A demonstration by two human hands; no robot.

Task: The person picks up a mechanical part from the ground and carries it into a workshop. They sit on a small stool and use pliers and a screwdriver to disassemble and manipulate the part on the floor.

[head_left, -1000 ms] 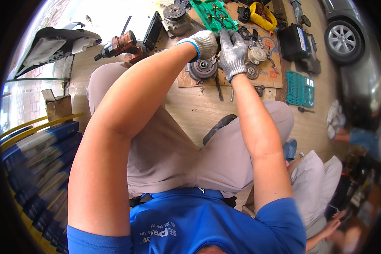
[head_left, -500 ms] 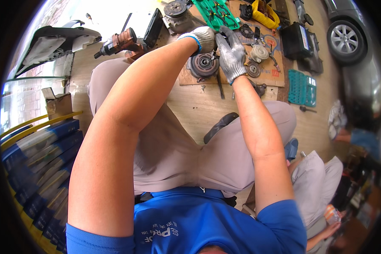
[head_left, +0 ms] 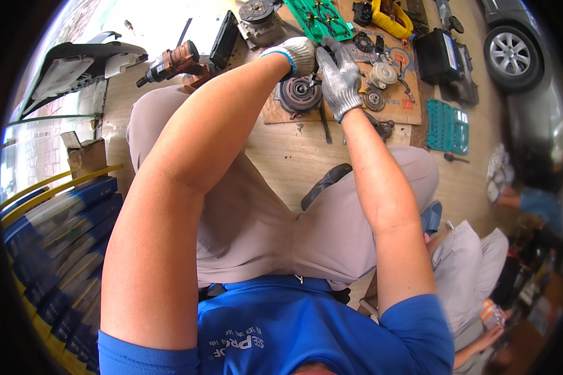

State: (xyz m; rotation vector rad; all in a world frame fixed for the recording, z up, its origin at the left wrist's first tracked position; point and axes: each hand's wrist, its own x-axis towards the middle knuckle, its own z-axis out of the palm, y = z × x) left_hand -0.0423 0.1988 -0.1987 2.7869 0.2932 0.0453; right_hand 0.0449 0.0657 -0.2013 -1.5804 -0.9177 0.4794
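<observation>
- Nearest: beige trouser legs [head_left: 334, 250] of the seated wearer, spread wide; a dark shoe [head_left: 325, 186] between them on the pale wood-look floor [head_left: 281, 175].
- Just beyond: a flat brown cardboard sheet [head_left: 394, 117]; a dark, narrow metal bar [head_left: 326, 127] crosses its near edge.
- Main piece: a dark, round metal pulley [head_left: 300, 95] with concentric rings, lying ringed face up on the left part of the sheet, near side of the hands.
- Right of it on the sheet: a small ringed metal disc [head_left: 373, 99], then a larger cream-coloured round part [head_left: 382, 75].
- Right hand [head_left: 340, 78], silver-grey coated glove: beside the pulley's far right edge; fingers stretched forward, with a gap between two of them.
- Left hand [head_left: 301, 56], white knitted glove with blue cuff: rounded over at the pulley's far edge; fingers hidden.
- View poor here: cannot tell whether either hand pinches anything or touches the pulley.
- Step in hand (judgement): close two-handed work at the pulley's far side. Next move would call for a steady left hand and room for the right fingers.
- Farther: green plastic tool tray [head_left: 341, 29]; bulky grey metal compressor [head_left: 256, 28], left of the tray.
</observation>
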